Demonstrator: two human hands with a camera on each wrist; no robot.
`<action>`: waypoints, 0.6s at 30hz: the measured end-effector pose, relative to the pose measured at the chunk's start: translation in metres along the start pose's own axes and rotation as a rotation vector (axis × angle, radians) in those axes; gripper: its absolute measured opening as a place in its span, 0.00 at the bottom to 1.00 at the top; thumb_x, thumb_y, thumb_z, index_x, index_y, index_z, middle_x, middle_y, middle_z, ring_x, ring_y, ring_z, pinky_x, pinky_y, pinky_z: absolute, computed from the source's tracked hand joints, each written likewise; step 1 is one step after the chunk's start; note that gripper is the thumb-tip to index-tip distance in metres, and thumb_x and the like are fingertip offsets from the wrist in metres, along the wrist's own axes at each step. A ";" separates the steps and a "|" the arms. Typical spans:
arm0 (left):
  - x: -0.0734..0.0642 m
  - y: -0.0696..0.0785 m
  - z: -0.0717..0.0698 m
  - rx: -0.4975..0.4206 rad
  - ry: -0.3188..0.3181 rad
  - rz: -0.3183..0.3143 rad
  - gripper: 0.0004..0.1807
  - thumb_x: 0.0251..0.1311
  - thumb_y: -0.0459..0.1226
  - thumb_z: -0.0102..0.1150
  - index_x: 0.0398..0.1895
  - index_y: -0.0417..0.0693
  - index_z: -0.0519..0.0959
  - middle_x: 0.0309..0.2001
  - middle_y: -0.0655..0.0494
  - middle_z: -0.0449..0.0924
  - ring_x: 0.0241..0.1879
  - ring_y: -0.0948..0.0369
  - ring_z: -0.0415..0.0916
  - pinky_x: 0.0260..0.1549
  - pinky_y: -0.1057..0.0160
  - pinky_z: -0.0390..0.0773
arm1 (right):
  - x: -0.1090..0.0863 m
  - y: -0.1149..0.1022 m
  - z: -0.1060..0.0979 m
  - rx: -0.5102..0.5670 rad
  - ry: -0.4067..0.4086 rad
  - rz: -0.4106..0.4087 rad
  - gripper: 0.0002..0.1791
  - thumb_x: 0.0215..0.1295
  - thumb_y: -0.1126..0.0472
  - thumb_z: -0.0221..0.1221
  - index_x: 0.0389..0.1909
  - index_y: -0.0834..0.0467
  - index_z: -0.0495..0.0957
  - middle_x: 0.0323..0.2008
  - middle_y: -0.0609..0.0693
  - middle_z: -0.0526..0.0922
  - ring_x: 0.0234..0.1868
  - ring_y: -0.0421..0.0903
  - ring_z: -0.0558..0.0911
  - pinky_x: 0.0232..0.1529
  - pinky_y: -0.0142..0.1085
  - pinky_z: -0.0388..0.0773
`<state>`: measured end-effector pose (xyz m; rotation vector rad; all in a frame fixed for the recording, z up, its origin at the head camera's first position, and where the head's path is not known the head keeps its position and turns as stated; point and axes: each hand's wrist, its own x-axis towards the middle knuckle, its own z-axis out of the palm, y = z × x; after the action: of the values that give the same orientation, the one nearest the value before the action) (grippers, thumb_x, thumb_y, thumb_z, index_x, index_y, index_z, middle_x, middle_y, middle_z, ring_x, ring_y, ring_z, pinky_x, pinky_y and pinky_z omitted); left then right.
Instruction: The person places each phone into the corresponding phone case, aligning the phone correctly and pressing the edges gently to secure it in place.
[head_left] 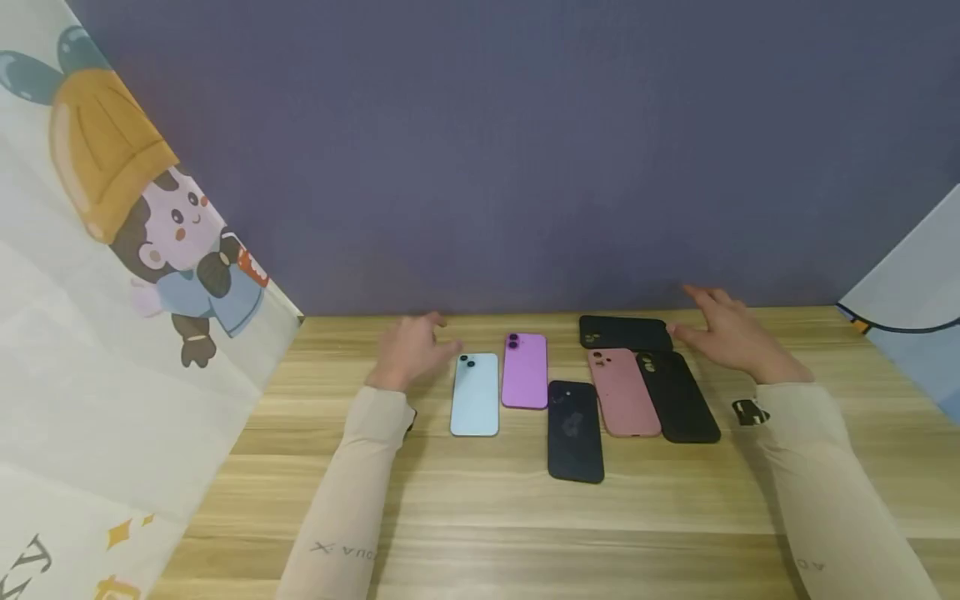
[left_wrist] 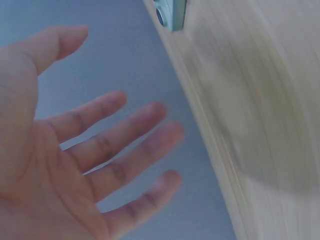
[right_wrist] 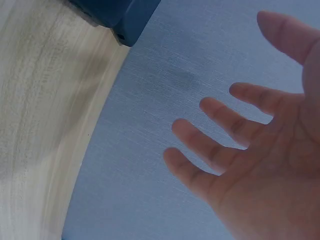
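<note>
My left hand [head_left: 408,350] hovers at the upper left of a light blue phone [head_left: 475,394], its fingers spread and holding nothing. In the left wrist view that palm [left_wrist: 45,170] shows bare. My right hand [head_left: 738,337] is beside the right end of a black phone case [head_left: 626,332] that lies crosswise; its fingers are extended. Nothing is in the right palm [right_wrist: 270,170] in the right wrist view. Between the hands lie a purple phone [head_left: 525,371], a black phone [head_left: 575,432], a pink phone case [head_left: 626,393] and a second black case [head_left: 678,397].
All of this lies on a wood-grain table [head_left: 487,517]. A dark blue-grey panel [head_left: 510,158] rises behind the table. On the left hangs a white sheet [head_left: 90,358] with a cartoon figure. A black cable [head_left: 915,329] runs at the far right.
</note>
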<state>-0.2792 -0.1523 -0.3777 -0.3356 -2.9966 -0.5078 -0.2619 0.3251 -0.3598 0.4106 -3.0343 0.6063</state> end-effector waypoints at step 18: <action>-0.012 0.027 0.008 -0.025 -0.348 -0.039 0.47 0.59 0.63 0.66 0.75 0.48 0.67 0.75 0.42 0.65 0.73 0.43 0.66 0.68 0.42 0.71 | 0.002 -0.001 0.010 0.062 -0.124 0.016 0.48 0.77 0.43 0.55 0.79 0.70 0.46 0.74 0.83 0.47 0.70 0.84 0.54 0.62 0.78 0.59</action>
<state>-0.2614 -0.1274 -0.3786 -0.4073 -3.3400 -0.5418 -0.2633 0.3202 -0.3684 0.4427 -3.1454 0.7031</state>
